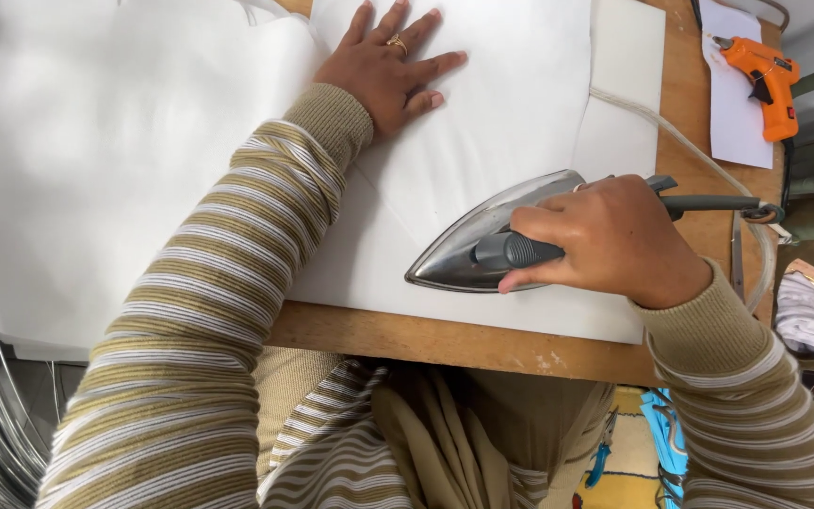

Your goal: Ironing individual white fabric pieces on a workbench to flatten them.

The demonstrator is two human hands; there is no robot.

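Two hands are working here: our right hand (614, 240) is wrapping its grip tight around the iron (492, 240), resting on white fabric (482, 104) near the tabletop (445, 341) edge. We are pressing our left hand (388, 71) flat, fingers spread, on the fabric beyond it.

Bright, even daylight; white cloth (143, 141) nearly blown out at left, soft shadows, slight wide-angle bend at edges.

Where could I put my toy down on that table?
Bare wood shows along the wooden table's front edge and between the white fabric and the orange glue gun. Around the iron and both hands it is crowded.
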